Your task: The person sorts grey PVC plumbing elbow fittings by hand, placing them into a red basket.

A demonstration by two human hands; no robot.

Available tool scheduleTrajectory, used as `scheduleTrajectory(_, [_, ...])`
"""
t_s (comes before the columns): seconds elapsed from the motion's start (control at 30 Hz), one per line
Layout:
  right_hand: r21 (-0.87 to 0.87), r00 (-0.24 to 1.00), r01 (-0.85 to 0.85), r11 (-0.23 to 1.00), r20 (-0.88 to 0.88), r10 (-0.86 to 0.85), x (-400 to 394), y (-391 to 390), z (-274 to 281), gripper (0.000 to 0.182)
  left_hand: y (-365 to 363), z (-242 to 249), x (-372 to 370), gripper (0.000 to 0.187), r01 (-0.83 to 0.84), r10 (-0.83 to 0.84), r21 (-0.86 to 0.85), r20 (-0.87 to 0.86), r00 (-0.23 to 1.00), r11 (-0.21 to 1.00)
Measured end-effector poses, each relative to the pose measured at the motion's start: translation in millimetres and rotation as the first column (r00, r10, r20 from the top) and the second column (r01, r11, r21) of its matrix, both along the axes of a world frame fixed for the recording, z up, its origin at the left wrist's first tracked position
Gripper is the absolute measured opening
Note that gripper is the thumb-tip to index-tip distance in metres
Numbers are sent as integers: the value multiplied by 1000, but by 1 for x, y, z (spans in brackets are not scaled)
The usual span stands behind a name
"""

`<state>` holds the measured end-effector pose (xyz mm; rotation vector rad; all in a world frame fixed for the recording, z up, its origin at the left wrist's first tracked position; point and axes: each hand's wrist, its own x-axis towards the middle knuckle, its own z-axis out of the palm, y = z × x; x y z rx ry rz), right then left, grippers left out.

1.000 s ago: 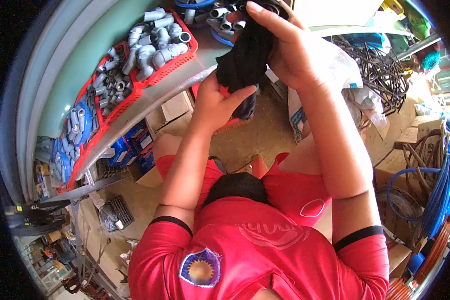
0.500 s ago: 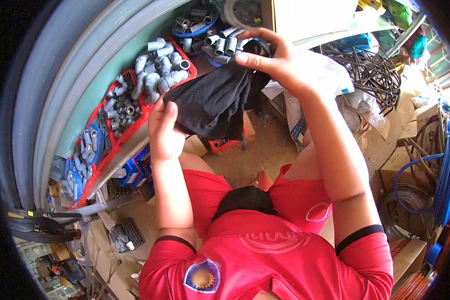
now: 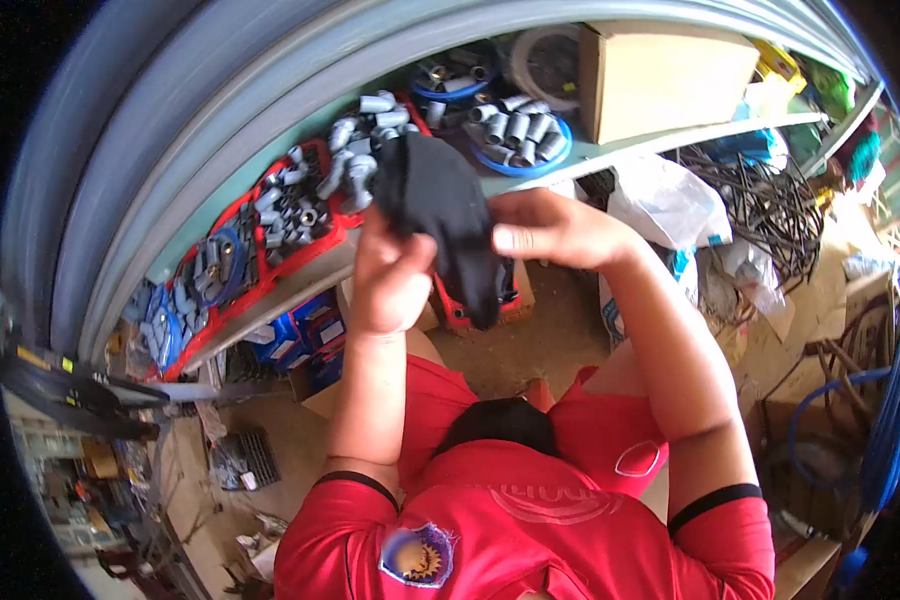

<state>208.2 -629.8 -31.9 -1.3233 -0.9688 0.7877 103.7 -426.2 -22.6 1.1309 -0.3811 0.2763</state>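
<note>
Between my two hands, in front of the shelf, hangs a piece of black cloth (image 3: 440, 205), bunched into a narrower shape than a flat sheet. At its left edge my left hand (image 3: 388, 275) grips it, thumb on the near side. My right hand (image 3: 555, 232) holds the opposite edge with thumb and fingers, some of them hidden behind the fabric. Just behind the cloth lie grey pipe fittings (image 3: 355, 150), partly covered by it.
A shelf holds red trays (image 3: 305, 250) of small grey fittings and a blue basket (image 3: 560, 150) of couplings. A cardboard box (image 3: 660, 80) stands at the right. Below are white sacks (image 3: 670, 200), black rods (image 3: 770, 215) and a coil of blue hose (image 3: 890, 420).
The black cloth has gone from spread wide to bunched and more upright. My right hand has come down and closer to my left hand. The view has shifted.
</note>
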Motion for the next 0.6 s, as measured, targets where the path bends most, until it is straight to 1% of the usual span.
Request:
scheduleTrajectory(0.03, [-99,998,22,995,59,-16,-2,-1,4,61,-1,1,-1,65,-41,42,51,-25,999,998])
scheduleTrajectory(0.07, [-76,975,167,983,162,-153,-5,3,-5,56,-2,1,-2,63,-78,84,102,-52,995,992])
scheduleTrajectory(0.1, [-129,952,254,959,208,-224,1,2,-10,49,-2,-1,1,61,-96,98,74,-23,995,993])
scheduleTrajectory(0.13, [-174,920,345,922,259,-295,6,0,-12,43,2,0,1,62,-151,156,95,-49,986,984])
scheduleTrajectory(0.17, [-290,818,509,810,457,-350,3,-6,9,37,5,0,0,62,-201,210,117,-75,975,973])
scheduleTrajectory(0.2, [-180,780,568,803,430,-455,-2,-7,15,36,6,-1,0,62,-243,258,139,-102,961,960])
scheduleTrajectory(0.23, [-106,729,618,779,448,-518,2,-9,13,36,4,-4,0,63,-280,280,6,-65,958,960])
scheduleTrajectory(0.27, [-30,671,667,745,459,-582,6,-12,11,37,13,-15,-1,66,-271,264,-48,-119,957,961])
scheduleTrajectory(0.33, [-12,724,635,772,358,-590,4,-19,20,38,19,-34,0,67,-254,253,1,-59,966,967])
scheduleTrajectory(0.37, [-1,748,620,785,304,-590,2,-22,23,38,16,-40,1,67,-284,286,61,-35,958,957])
scheduleTrajectory(0.4, [26,806,569,822,179,-564,2,-24,24,37,13,-44,2,67,-316,319,120,-5,948,941])
scheduleTrajectory(0.43, [62,852,517,854,53,-520,2,-26,25,35,10,-48,1,58,-329,339,150,-48,939,932])
scheduleTrajectory(0.47, [106,886,464,880,-70,-458,2,-28,26,34,8,-47,2,38,-338,347,223,-1,938,914])
scheduleTrajectory(0.5, [146,899,423,894,-195,-393,2,-30,25,27,10,-61,5,34,-395,413,204,-54,909,896])
scheduleTrajectory(0.53, [168,888,435,885,-240,-392,-1,-27,27,26,13,-74,7,32,-453,476,188,-107,873,872])
scheduleTrajectory(0.57, [188,877,448,874,-284,-388,-8,-23,30,26,6,-74,4,48,-420,434,134,-106,895,898])
scheduleTrajectory(0.6, [206,865,459,864,-327,-381,-14,-20,33,25,-4,-67,-2,75,-341,345,53,-130,930,939])
